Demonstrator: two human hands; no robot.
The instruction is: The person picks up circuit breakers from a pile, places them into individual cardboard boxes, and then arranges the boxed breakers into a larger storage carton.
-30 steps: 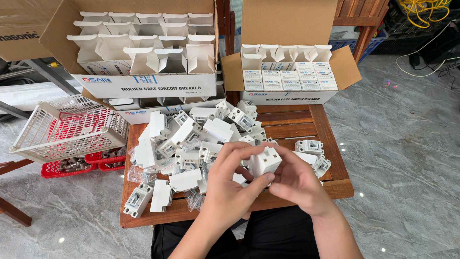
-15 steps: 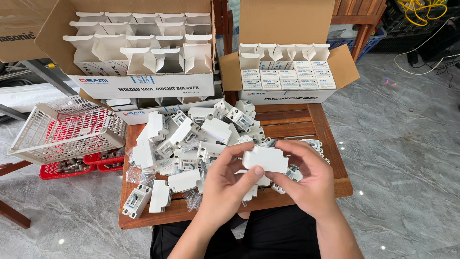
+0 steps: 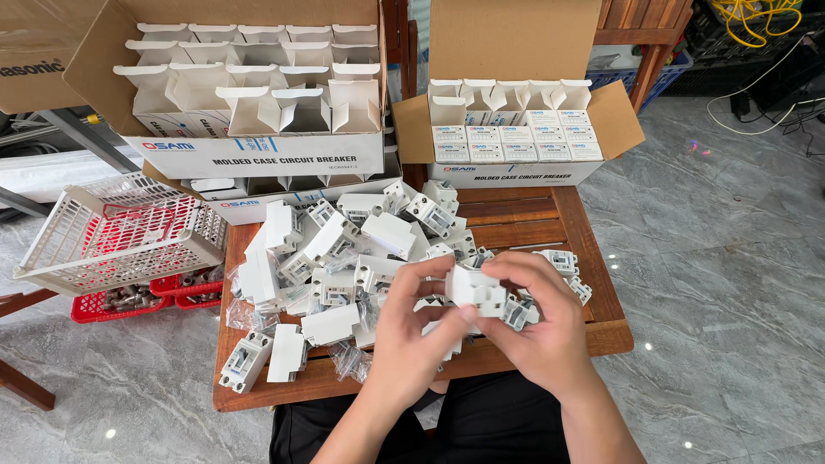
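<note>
Your left hand [image 3: 412, 331] and right hand [image 3: 537, 322] are together, both clamped on one small white breaker [image 3: 475, 290], held just above the near edge of the wooden tabletop [image 3: 524, 215]. A heap of white breakers [image 3: 344, 249] lies beneath and to the left. Two open cardboard boxes [image 3: 507, 129] of small cartons stand behind it, and a white plastic basket [image 3: 112, 232] sits off the left edge.

Matt white plastic breaker [image 3: 475, 290], slatted varnished wooden table [image 3: 550, 215], brown cardboard cartons [image 3: 516, 51].
</note>
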